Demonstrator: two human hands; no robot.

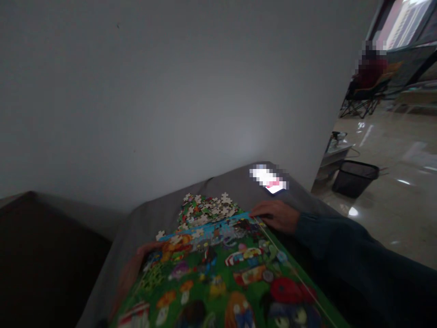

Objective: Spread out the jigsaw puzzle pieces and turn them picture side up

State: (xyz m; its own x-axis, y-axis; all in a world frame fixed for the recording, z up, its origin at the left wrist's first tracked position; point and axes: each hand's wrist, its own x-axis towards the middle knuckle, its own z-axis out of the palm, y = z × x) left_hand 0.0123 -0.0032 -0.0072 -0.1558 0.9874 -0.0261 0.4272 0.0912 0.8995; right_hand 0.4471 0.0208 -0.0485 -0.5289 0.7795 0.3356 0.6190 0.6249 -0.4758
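Note:
A colourful jigsaw puzzle (218, 278) with mushrooms and cartoon figures lies tilted on a grey fabric surface (164, 214). A heap of loose puzzle pieces (205, 210) sits along its far edge. My right hand (275, 216) rests on that far corner, fingers flat and holding no separate piece. My left hand (146, 249) lies at the puzzle's left edge, its fingers partly hidden by the dim light and the board. A blurred, glowing phone (268, 179) lies on the grey surface beyond my right hand.
A white wall (136, 91) rises behind the grey surface, with a dark object (41, 259) at lower left. To the right, beyond the drop, are a black mesh wastebasket (355, 178), a low side table (336, 155), shiny floor tiles (385, 218), and a person (370, 73) seated in a folding chair.

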